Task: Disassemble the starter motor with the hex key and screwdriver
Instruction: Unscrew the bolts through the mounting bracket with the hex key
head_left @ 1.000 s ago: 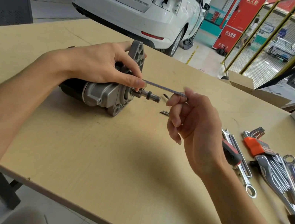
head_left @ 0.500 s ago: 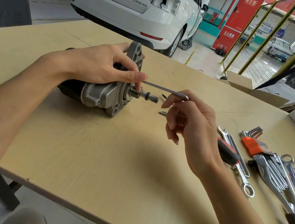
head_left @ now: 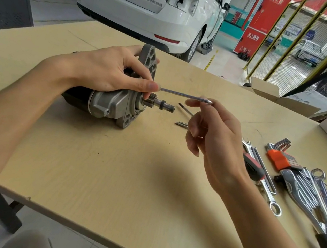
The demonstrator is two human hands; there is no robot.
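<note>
On the wooden table (head_left: pixel 105 179), head view: starter motor (head_left: pixel 109 104) lies on its side near the far-left part of the top, black body to the left, grey mounting flange (head_left: pixel 146 64) upright, pinion shaft (head_left: pixel 161 104) pointing right.

Left hand (head_left: pixel 107 69) is clamped over the top of the motor housing, fingers wrapped behind the flange, thumb pressed down at the front face just above the shaft.

Hex key (head_left: pixel 184 95) runs roughly level from the left thumb tip out to the right; its inner end is hidden behind the thumb, so can't tell whether it's seated in a bolt. Right hand (head_left: pixel 216 141) grips the key's bent outer end between thumb and forefinger, other fingers loosely curled, hand off the table.

Two loose bolts (head_left: pixel 181 123) on the table between the shaft and the right hand, partly hidden by the fingers.

Right side of table: screwdriver (head_left: pixel 252 169) with red-black handle, mostly behind the right wrist, touching a combination wrench (head_left: pixel 267 184). Further right, hex key set (head_left: pixel 278 156) in an orange holder, then a pile of chrome wrenches (head_left: pixel 311 192).

Behind the table: white car (head_left: pixel 146 2), rear end facing the camera; open cardboard box (head_left: pixel 271 92) at the far right edge.
</note>
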